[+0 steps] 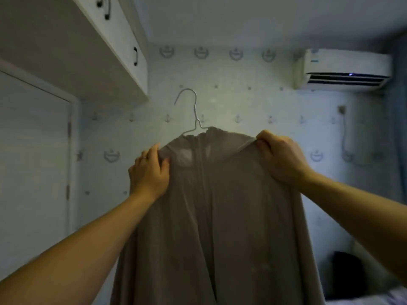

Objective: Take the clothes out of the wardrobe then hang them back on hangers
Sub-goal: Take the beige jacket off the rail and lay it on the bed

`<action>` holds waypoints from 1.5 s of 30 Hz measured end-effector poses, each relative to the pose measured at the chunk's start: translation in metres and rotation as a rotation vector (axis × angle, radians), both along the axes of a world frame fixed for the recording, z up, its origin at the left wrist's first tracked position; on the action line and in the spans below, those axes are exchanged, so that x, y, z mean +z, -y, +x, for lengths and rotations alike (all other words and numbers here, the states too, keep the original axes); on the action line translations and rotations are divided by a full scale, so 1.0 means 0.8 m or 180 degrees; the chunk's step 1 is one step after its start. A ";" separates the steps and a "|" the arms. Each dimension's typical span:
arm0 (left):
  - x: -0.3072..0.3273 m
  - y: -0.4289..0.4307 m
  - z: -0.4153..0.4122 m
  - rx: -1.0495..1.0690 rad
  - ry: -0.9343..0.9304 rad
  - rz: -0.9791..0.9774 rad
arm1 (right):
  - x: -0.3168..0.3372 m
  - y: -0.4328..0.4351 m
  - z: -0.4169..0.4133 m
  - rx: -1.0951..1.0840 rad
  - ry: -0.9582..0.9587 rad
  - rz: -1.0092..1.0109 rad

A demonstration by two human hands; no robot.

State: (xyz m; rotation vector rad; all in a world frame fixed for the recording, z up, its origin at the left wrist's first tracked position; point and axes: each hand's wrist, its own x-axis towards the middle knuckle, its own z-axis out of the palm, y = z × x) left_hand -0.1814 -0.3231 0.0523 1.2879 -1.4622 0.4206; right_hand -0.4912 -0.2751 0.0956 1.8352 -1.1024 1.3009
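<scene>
A long grey-brown garment (pixel 220 216) hangs in front of me on a thin white wire hanger (pixel 195 113), whose hook sticks up above the collar. My left hand (pixel 149 172) grips the garment's left shoulder, fingers curled over the fabric. My right hand (pixel 279 157) pinches the right shoulder and pulls the cloth up and outward. Both arms are raised and stretched forward. The hanger's lower bars are hidden inside the garment.
A white wardrobe door (pixel 33 161) stands at the left, with an overhead cabinet (pixel 105 51) above it. An air conditioner (pixel 345 69) is mounted high on the patterned wall at the right. A dark object (pixel 348 274) and bedding lie at the lower right.
</scene>
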 end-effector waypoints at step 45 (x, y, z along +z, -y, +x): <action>-0.381 0.663 -0.766 -0.3273 0.0527 0.1316 | -0.471 0.311 -0.558 -0.2285 0.1659 0.1983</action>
